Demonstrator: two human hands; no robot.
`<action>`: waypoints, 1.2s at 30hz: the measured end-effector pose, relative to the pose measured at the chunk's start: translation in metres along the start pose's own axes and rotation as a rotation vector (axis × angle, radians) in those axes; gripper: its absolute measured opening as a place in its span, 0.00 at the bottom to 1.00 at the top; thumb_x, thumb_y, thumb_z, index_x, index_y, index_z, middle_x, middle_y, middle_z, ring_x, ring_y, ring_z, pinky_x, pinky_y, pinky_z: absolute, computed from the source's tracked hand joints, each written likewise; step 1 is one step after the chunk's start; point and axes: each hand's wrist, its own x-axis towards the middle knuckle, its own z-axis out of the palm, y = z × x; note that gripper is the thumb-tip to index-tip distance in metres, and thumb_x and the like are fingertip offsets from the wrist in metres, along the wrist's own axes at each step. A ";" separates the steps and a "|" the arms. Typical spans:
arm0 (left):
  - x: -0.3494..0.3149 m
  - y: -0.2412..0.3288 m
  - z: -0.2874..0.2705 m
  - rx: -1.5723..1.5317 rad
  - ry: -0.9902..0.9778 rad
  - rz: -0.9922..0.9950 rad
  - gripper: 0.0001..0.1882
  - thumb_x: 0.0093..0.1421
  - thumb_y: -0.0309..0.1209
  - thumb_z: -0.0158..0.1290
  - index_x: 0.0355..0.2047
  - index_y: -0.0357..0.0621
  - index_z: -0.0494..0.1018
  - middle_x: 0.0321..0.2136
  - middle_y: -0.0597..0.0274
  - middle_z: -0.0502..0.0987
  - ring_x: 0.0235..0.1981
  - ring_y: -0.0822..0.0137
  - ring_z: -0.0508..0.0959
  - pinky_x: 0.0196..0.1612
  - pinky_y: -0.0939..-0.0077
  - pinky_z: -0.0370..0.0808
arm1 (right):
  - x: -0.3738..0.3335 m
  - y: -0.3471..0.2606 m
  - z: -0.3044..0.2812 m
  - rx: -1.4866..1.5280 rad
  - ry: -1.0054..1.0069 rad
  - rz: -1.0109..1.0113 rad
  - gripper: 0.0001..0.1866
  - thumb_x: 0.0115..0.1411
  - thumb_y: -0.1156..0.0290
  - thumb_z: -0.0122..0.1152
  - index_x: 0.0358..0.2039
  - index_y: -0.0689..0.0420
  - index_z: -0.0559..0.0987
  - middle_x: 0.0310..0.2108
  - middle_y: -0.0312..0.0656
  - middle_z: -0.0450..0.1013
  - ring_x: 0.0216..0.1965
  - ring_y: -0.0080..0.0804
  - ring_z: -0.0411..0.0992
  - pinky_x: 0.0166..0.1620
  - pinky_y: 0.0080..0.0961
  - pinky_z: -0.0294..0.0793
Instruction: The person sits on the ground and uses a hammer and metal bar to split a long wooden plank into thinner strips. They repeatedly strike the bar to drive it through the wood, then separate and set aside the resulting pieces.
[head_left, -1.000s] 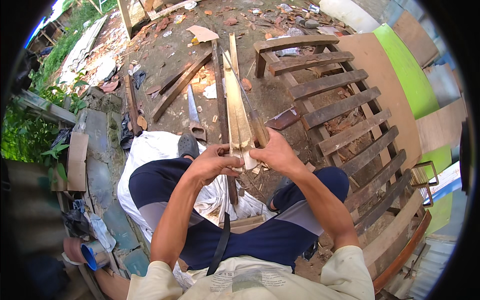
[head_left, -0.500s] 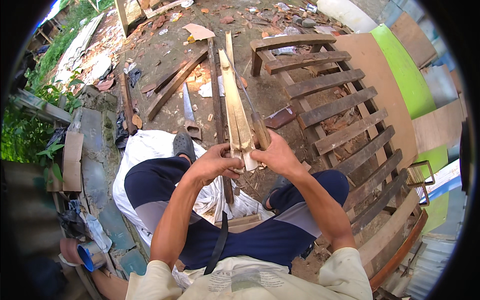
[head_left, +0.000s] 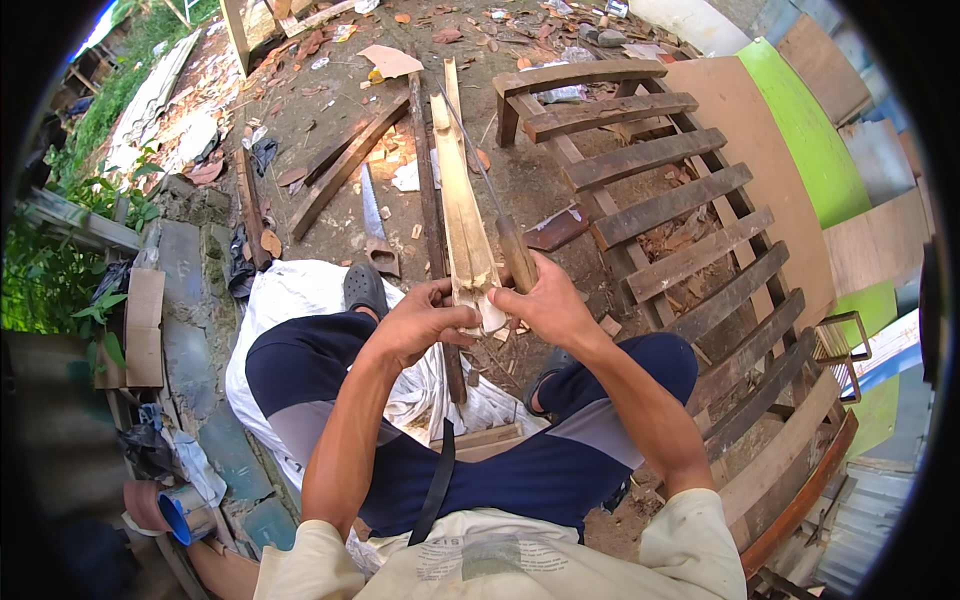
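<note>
Left hand [head_left: 425, 322] curled, pinching near end of pale split-wood length [head_left: 459, 215] jutting forward, apparently to steady it; right hand [head_left: 550, 305] closed round wooden-handled knife [head_left: 515, 254], thumb against same end, likely sharing support.

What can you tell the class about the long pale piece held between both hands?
The long pale piece looks like split bamboo or wood: yellowish, with a lengthwise groove and a rough, whitish near end. It points away from the person. The left hand grips its near end from the left; the right hand, also holding a wooden-handled tool, touches it from the right. Tool contact is unclear.
</note>
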 end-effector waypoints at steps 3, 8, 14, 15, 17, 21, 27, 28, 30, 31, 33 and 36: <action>0.001 0.001 0.000 -0.021 0.002 0.024 0.26 0.54 0.23 0.59 0.54 0.32 0.70 0.43 0.57 0.79 0.40 0.68 0.81 0.40 0.72 0.83 | -0.003 -0.007 -0.002 -0.041 0.034 -0.008 0.21 0.52 0.61 0.68 0.40 0.62 0.73 0.30 0.43 0.76 0.27 0.26 0.75 0.32 0.26 0.75; 0.000 0.005 -0.001 -0.072 -0.017 0.018 0.24 0.55 0.26 0.61 0.51 0.31 0.69 0.41 0.59 0.77 0.40 0.69 0.80 0.40 0.73 0.83 | 0.000 -0.004 0.000 -0.031 0.062 -0.115 0.22 0.52 0.62 0.68 0.41 0.63 0.73 0.30 0.43 0.76 0.28 0.29 0.75 0.34 0.28 0.75; -0.005 0.012 0.008 0.106 0.038 0.018 0.22 0.59 0.30 0.60 0.52 0.36 0.72 0.41 0.60 0.77 0.39 0.70 0.80 0.37 0.76 0.81 | -0.002 -0.004 -0.003 -0.070 0.078 -0.075 0.22 0.51 0.62 0.68 0.41 0.63 0.74 0.31 0.44 0.75 0.30 0.30 0.75 0.37 0.29 0.75; -0.005 0.011 0.007 0.129 0.078 0.018 0.22 0.59 0.31 0.59 0.52 0.36 0.72 0.41 0.60 0.77 0.39 0.69 0.79 0.38 0.75 0.81 | -0.002 -0.005 -0.004 -0.072 0.080 -0.055 0.22 0.51 0.62 0.68 0.41 0.63 0.74 0.31 0.44 0.76 0.30 0.30 0.75 0.37 0.29 0.75; -0.008 0.010 0.005 0.176 0.158 0.018 0.21 0.60 0.32 0.58 0.52 0.38 0.72 0.41 0.60 0.77 0.39 0.69 0.79 0.40 0.73 0.80 | -0.002 0.000 -0.007 -0.053 0.100 -0.109 0.22 0.51 0.61 0.68 0.41 0.63 0.74 0.31 0.44 0.76 0.30 0.29 0.75 0.37 0.28 0.75; -0.016 0.010 0.004 0.809 0.378 0.774 0.23 0.52 0.28 0.61 0.50 0.42 0.74 0.46 0.56 0.76 0.45 0.60 0.79 0.48 0.66 0.76 | -0.003 -0.001 -0.013 -0.017 0.122 -0.124 0.14 0.57 0.70 0.67 0.39 0.62 0.73 0.26 0.33 0.70 0.22 0.16 0.69 0.23 0.18 0.71; -0.005 0.030 0.007 1.315 0.236 1.230 0.20 0.48 0.26 0.64 0.44 0.46 0.76 0.46 0.59 0.77 0.49 0.55 0.78 0.46 0.64 0.78 | -0.003 -0.013 -0.016 0.071 0.184 -0.223 0.20 0.58 0.60 0.67 0.41 0.63 0.75 0.30 0.39 0.77 0.24 0.24 0.74 0.32 0.25 0.75; -0.002 0.033 0.005 1.343 0.246 1.286 0.19 0.49 0.26 0.64 0.43 0.46 0.76 0.45 0.60 0.78 0.48 0.56 0.79 0.45 0.64 0.79 | -0.004 -0.018 -0.017 0.148 0.174 -0.217 0.20 0.59 0.59 0.66 0.41 0.63 0.75 0.29 0.39 0.77 0.23 0.23 0.73 0.30 0.24 0.74; 0.002 0.048 0.006 1.357 0.274 1.348 0.16 0.50 0.27 0.64 0.41 0.46 0.77 0.44 0.59 0.79 0.45 0.56 0.80 0.42 0.65 0.80 | -0.006 -0.027 -0.021 0.300 0.157 -0.205 0.18 0.62 0.58 0.64 0.40 0.62 0.75 0.28 0.39 0.77 0.21 0.21 0.73 0.28 0.23 0.73; 0.004 0.056 0.004 1.344 0.289 1.366 0.16 0.50 0.27 0.64 0.41 0.46 0.77 0.44 0.59 0.79 0.44 0.56 0.81 0.42 0.65 0.80 | -0.006 -0.028 -0.022 0.280 0.184 -0.240 0.18 0.63 0.59 0.63 0.39 0.62 0.75 0.27 0.38 0.76 0.22 0.21 0.73 0.28 0.22 0.73; 0.007 0.074 0.000 1.283 0.351 1.400 0.15 0.51 0.27 0.63 0.41 0.45 0.78 0.44 0.58 0.78 0.41 0.56 0.81 0.40 0.65 0.80 | -0.005 -0.026 -0.027 0.232 0.238 -0.319 0.16 0.64 0.59 0.61 0.38 0.62 0.75 0.24 0.37 0.75 0.22 0.20 0.73 0.27 0.20 0.72; 0.010 0.103 0.004 1.145 0.505 1.419 0.17 0.49 0.21 0.64 0.41 0.43 0.78 0.43 0.56 0.79 0.41 0.54 0.81 0.42 0.66 0.78 | -0.015 -0.018 -0.033 0.129 0.256 -0.495 0.15 0.64 0.61 0.62 0.36 0.62 0.75 0.21 0.35 0.74 0.22 0.20 0.73 0.27 0.20 0.72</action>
